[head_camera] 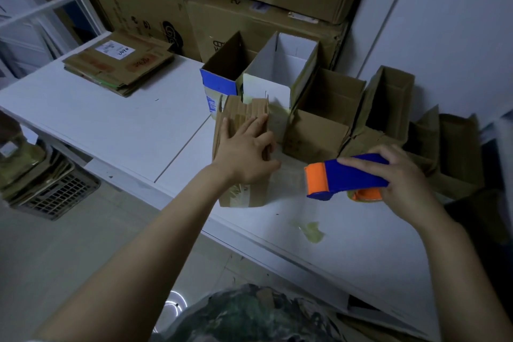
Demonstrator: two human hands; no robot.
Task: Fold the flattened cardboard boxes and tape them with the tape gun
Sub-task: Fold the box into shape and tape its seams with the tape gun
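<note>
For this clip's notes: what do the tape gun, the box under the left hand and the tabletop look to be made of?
The tape gun: moulded plastic, smooth blue body, orange front; uniform colour suggests it. The box: brown corrugated cardboard, matte; ridges show on its top flaps. The tabletop: white, smooth, probably laminate or painted board; cannot tell which.

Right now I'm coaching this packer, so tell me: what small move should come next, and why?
Probably bring the tape gun left onto the brown box: the left hand presses its flaps flat, and the right hand holds the gun just beside it, off the cardboard.
</note>
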